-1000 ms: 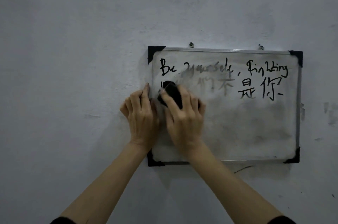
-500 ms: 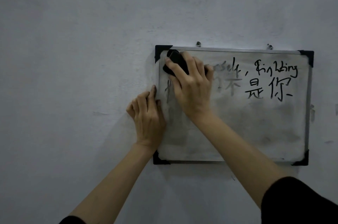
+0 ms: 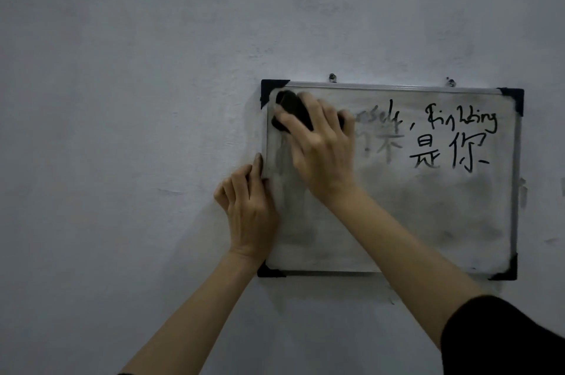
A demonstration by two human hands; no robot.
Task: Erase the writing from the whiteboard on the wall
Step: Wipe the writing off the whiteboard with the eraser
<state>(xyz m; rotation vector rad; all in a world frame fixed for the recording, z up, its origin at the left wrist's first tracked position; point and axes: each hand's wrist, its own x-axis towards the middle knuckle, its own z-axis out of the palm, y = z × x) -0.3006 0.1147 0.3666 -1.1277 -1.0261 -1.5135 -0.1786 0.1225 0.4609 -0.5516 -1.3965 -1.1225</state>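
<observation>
A small whiteboard with a metal frame and black corner caps hangs on the wall. Black writing fills its upper right part; the letters further left are smeared grey. My right hand grips a black eraser and presses it on the board's top left corner. My left hand rests against the board's left edge, fingers straight up along the frame and the wall.
The wall around the board is plain grey-white with a few scuffs. Two small hooks hold the board's top edge. Grey smudges cover the board's lower half.
My right hand carried the eraser from the left middle of the board up to the top left corner, wiping away "Be" and the letters after it. My left hand stays on the left edge.
</observation>
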